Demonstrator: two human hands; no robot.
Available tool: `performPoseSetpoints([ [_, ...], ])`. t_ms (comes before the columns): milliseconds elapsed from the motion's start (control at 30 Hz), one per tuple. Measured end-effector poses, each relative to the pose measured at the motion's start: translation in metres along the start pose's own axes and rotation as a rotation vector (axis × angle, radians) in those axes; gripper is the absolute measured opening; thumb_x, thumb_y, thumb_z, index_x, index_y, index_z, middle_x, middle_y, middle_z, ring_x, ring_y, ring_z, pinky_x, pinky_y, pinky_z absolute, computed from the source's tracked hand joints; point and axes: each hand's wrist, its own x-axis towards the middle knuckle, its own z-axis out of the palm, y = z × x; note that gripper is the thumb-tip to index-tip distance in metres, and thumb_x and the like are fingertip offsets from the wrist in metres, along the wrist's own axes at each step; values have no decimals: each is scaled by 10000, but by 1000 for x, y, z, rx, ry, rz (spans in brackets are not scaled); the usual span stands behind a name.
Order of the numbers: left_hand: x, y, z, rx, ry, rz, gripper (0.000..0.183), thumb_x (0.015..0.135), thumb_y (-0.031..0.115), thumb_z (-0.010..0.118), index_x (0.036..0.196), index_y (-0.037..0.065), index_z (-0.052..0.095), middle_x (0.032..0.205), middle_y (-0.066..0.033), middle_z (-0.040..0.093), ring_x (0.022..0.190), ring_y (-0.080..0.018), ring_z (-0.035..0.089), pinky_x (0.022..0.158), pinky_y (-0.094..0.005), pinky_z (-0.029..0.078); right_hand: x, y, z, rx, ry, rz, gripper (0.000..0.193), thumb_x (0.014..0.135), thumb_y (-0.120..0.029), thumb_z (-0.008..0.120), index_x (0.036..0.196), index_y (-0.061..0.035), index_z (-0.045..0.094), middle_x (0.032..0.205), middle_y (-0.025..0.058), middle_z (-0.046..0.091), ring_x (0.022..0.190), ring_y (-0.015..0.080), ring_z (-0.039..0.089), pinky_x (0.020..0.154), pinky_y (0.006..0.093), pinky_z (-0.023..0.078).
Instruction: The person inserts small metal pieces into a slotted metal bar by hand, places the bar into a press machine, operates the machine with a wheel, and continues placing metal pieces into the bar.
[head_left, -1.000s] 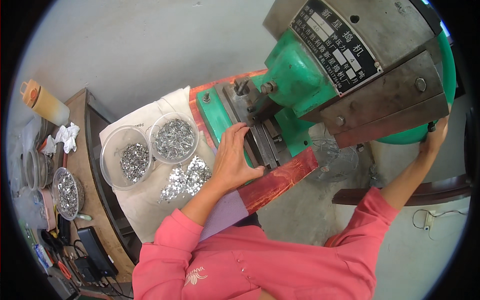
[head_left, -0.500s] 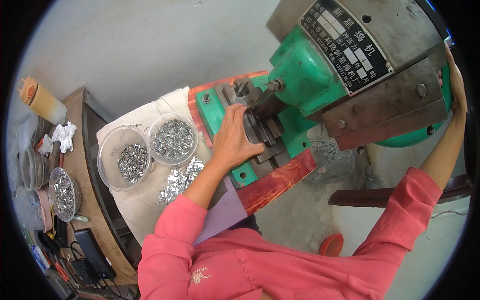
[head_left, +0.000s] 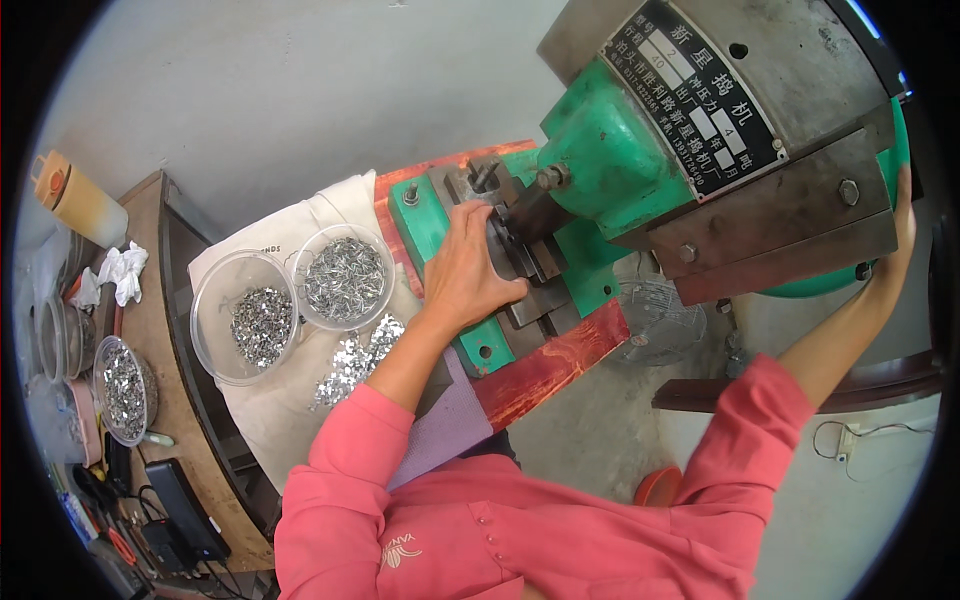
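Note:
My left hand (head_left: 462,268) rests over the dark metal die (head_left: 508,252) on the bed of a green hand press (head_left: 610,150). Its fingers curl over the die's far end and the thumb lies at the near end, gripping it; anything small under the fingertips is hidden. The press's dark ram (head_left: 540,212) comes down just right of those fingers. At the far right, my right hand (head_left: 903,205) lies against the rim of the green wheel (head_left: 898,135); its fingers are hidden. Left of the press stand a clear tub of small metal bits (head_left: 262,325) and a tub of thin metal pieces (head_left: 345,282).
Loose shiny metal pieces (head_left: 350,368) lie on the beige cloth (head_left: 255,400). A wooden table (head_left: 225,490) at left holds another tub of metal bits (head_left: 125,390), a yellow bottle (head_left: 80,200) and a black power adapter (head_left: 188,505). A floor fan (head_left: 655,320) and red bowl (head_left: 655,488) stand below.
My right hand and forearm have moved down and toward me along the wheel, and the right elbow has come in. The left hand has stayed on the die.

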Motion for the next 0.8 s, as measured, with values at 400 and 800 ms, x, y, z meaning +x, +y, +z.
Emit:
performPoseSetpoints([
  [400,-2,-7,3,4,-5,36,912,612,268,852,1361,-6,407,1409,-131,394,1219,-362,543,913,-457,530,-34,110,-28,303,73,-164,557,1049,-366,507,1462,4,442,1394,107,549,1232,223,559,1059,350,422],
  [800,-2,-5,-1,7,-2,23,913,609,258,859,1364,-1,415,1406,-125,396,1202,-354,557,906,-453,534,61,-10,-5,-156,-50,-319,639,947,-579,599,1227,-8,659,1018,63,684,925,160,636,887,303,479],
])
